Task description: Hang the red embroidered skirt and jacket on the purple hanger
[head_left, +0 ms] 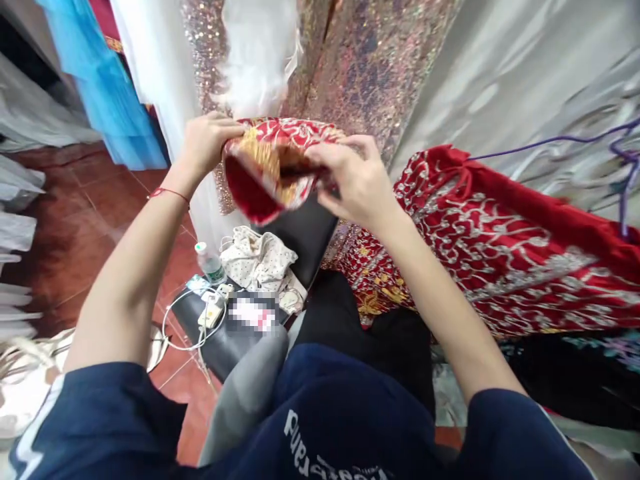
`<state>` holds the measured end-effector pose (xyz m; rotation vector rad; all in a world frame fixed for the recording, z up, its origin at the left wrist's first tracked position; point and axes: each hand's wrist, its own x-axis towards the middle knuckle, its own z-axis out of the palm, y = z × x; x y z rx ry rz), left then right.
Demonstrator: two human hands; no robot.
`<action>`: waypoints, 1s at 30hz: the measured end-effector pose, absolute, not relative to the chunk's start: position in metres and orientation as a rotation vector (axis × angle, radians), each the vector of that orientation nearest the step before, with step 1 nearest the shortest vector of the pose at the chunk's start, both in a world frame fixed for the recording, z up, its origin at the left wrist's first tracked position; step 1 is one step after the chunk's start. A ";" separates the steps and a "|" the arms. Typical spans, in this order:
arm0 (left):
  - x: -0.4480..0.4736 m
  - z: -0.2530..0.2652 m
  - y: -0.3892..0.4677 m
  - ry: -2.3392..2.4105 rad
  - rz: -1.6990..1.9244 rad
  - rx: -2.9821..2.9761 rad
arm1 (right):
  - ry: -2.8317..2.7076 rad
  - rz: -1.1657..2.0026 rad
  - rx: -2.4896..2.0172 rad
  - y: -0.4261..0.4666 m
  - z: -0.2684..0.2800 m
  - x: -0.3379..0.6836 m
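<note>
A red garment (250, 190) with gold and silver embroidery is lifted in front of me, its opening facing me and showing a plain red inside. At its left edge my left hand (207, 140) is closed on the cloth. My right hand (353, 173) pinches the other side, thumb and fingers around the fabric, slightly blurred. To the right hangs a matching red embroidered skirt (500, 247) with a tie at its top corner. What lies inside the held garment's folds is hidden.
Sequinned fabric (370, 73) and white cloth hang ahead; a blue tiered dress (107, 87) hangs at left. On a black bench (225, 347) are a bottle (213, 265), a dotted white cloth (257, 257) and a charger with a white cable (211, 312). A purple cord (550, 139) runs at right.
</note>
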<state>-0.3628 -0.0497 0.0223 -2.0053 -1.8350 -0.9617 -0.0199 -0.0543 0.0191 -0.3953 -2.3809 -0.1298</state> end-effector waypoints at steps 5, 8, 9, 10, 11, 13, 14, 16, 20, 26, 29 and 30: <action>-0.390 -0.016 -0.065 -2.003 -0.744 -2.177 | -2.438 -0.270 -0.586 -0.057 -0.017 -0.050; -0.371 -0.023 -0.071 -1.900 -0.892 -2.244 | -2.462 -0.263 -0.655 -0.030 -0.042 -0.063; -0.360 -0.023 -0.073 -1.840 -0.942 -2.285 | -2.472 -0.263 -0.671 -0.020 -0.048 -0.068; -0.347 -0.022 -0.076 -1.786 -0.950 -2.339 | -2.475 -0.273 -0.692 -0.012 -0.052 -0.074; -0.333 -0.020 -0.078 -1.747 -0.916 -2.398 | -2.471 -0.292 -0.720 -0.004 -0.052 -0.079; -0.308 -0.016 -0.081 -1.714 -0.871 -2.450 | -2.450 -0.359 -0.794 0.010 -0.043 -0.090; -0.297 -0.014 -0.080 -1.700 -0.864 -2.456 | -2.438 -0.399 -0.833 0.016 -0.035 -0.094; -0.283 -0.013 -0.075 -1.672 -0.881 -2.439 | -2.431 -0.464 -0.873 0.026 -0.018 -0.100; -0.272 -0.027 -0.058 -1.669 -0.920 -2.395 | -2.511 -0.423 -0.747 0.028 -0.018 -0.094; -0.254 -0.068 -0.057 -1.831 -0.762 -2.262 | -2.576 -0.318 -0.598 -0.007 -0.069 -0.069; -0.247 -0.069 -0.062 -1.887 -0.734 -2.208 | -2.618 -0.299 -0.596 -0.016 -0.069 -0.063; -0.244 -0.065 -0.063 -1.908 -0.723 -2.211 | -2.627 -0.291 -0.593 -0.018 -0.066 -0.061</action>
